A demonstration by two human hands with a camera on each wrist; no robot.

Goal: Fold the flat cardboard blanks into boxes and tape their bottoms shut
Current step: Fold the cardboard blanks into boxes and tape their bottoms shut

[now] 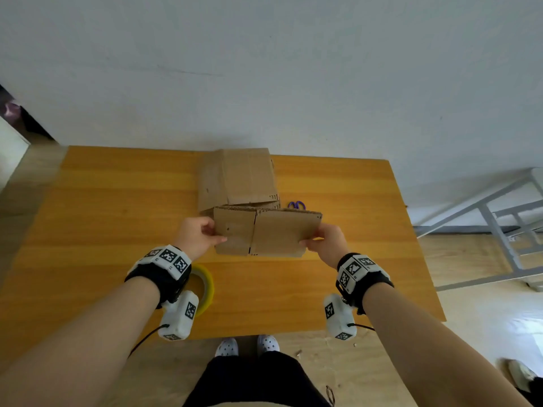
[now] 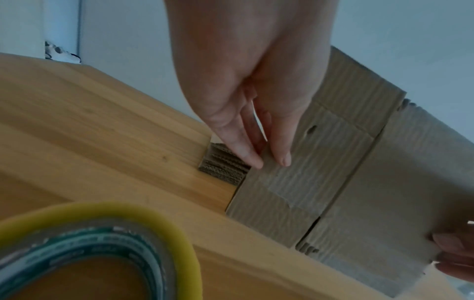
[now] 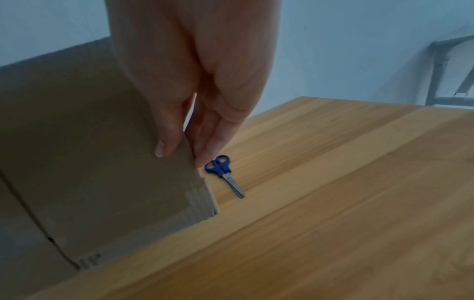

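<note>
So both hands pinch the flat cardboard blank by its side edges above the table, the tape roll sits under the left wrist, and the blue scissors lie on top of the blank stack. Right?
Not quite: the blue scissors lie on the bare table, beside the blank stack, as the right wrist view shows. The left hand and right hand do pinch the cardboard blank; the tape roll is under the left wrist.

A flat brown cardboard blank (image 1: 266, 234) is held upright above the wooden table, its corrugated top edge showing and a vertical crease left of its middle. Behind it a stack of flat blanks (image 1: 238, 179) lies on the table toward the far edge. A roll of tape (image 1: 202, 284) with a yellowish rim lies flat near the front, possibly clear tape.
</note>
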